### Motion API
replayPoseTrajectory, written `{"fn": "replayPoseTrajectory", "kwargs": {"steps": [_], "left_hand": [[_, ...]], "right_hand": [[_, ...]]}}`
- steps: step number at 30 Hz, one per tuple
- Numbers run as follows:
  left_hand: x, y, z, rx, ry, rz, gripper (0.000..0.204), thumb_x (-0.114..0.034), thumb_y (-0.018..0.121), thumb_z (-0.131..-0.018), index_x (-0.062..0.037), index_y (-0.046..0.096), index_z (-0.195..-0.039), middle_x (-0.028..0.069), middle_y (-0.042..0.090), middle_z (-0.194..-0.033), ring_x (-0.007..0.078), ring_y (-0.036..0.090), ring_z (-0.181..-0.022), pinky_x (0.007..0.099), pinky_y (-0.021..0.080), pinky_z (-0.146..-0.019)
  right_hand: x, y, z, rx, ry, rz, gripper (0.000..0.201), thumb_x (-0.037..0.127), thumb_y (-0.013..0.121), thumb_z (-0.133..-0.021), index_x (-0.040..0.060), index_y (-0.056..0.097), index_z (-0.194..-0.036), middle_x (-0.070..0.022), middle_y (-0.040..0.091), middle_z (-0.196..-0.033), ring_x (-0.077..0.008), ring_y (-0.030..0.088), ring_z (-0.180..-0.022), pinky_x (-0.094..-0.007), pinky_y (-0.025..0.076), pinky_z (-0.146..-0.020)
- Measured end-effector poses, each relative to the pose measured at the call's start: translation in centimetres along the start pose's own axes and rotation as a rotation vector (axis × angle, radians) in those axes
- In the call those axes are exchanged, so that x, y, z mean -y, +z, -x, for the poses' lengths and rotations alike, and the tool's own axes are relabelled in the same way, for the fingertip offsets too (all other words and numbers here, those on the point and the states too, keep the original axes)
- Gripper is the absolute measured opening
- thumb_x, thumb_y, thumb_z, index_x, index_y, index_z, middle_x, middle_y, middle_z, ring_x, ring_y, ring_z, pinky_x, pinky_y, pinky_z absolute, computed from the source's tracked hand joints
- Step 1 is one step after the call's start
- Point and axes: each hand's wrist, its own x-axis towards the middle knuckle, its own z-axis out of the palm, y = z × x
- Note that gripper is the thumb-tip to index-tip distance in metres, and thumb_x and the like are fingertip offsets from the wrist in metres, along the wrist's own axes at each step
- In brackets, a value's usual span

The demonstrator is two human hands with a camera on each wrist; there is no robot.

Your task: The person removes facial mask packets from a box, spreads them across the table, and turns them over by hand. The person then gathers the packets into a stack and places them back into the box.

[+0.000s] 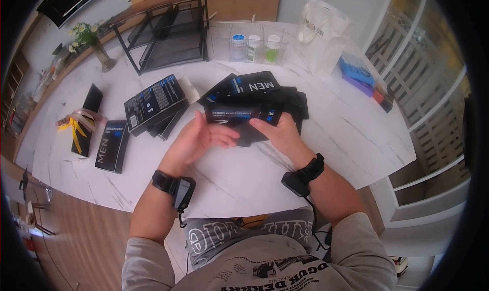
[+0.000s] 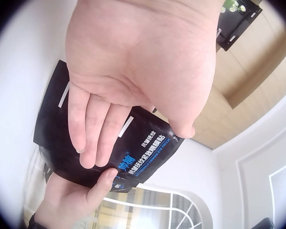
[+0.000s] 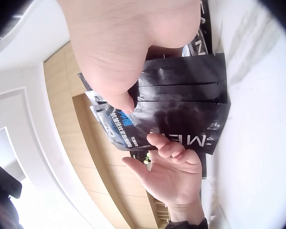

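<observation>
My right hand (image 1: 285,137) grips several black eye patch sachets (image 1: 232,113) in a bunch, its thumb pressed on the front one. Blue and white print runs along that face, and the layered edges show in the right wrist view. The left hand (image 1: 202,138) is at the other side of the bunch, palm turned up. Its fingers (image 2: 101,126) stretch out fairly straight over the lower part of the sachets in the left wrist view, with the thumb held apart. Just behind lies a pile of similar black packets (image 1: 254,82), partly hidden by the held ones.
Left of the hands lie black boxes (image 1: 155,102) and a single MEN box (image 1: 111,147). A ribboned black box (image 1: 87,125) is farther left. Behind stand a mesh rack (image 1: 170,46), a clear organizer with bottles (image 1: 253,49), a white bag (image 1: 323,38) and a blue box (image 1: 356,68).
</observation>
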Motion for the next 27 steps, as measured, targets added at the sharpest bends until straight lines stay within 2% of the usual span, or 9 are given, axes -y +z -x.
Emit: {"fn": "replayPoseTrajectory", "kwargs": {"steps": [7, 22, 27], "left_hand": [[0.32, -0.26, -0.06, -0.026, -0.009, 0.008, 0.096, -0.073, 0.016, -0.096, 0.0106, 0.059, -0.115, 0.0280, 0.067, -0.113, 0.0309, 0.070, -0.097, 0.0356, 0.054, -0.086], [0.42, -0.33, -0.04, -0.026, -0.008, 0.010, 0.092, -0.070, 0.018, -0.098, 0.0096, 0.062, -0.111, 0.0275, 0.067, -0.113, 0.0306, 0.071, -0.096, 0.0353, 0.055, -0.085], [0.08, 0.01, 0.03, -0.021, 0.015, -0.007, 0.084, -0.069, 0.021, -0.098, 0.0031, 0.047, -0.134, 0.0273, 0.067, -0.112, 0.0304, 0.071, -0.093, 0.0355, 0.056, -0.081]], "right_hand": [[-0.14, -0.02, 0.00, 0.003, -0.009, 0.003, 0.018, 0.013, 0.070, -0.093, 0.0000, 0.071, -0.106, 0.0027, 0.069, -0.091, -0.0034, 0.056, -0.081, -0.0224, 0.048, -0.072], [0.14, 0.14, 0.07, -0.018, 0.007, 0.029, 0.019, 0.015, 0.071, -0.093, 0.0009, 0.071, -0.105, 0.0020, 0.069, -0.091, -0.0039, 0.056, -0.081, -0.0232, 0.048, -0.073], [0.44, 0.00, 0.06, -0.027, 0.042, -0.014, 0.019, 0.014, 0.070, -0.093, -0.0002, 0.071, -0.104, 0.0011, 0.070, -0.091, -0.0041, 0.058, -0.083, -0.0237, 0.049, -0.073]]}}
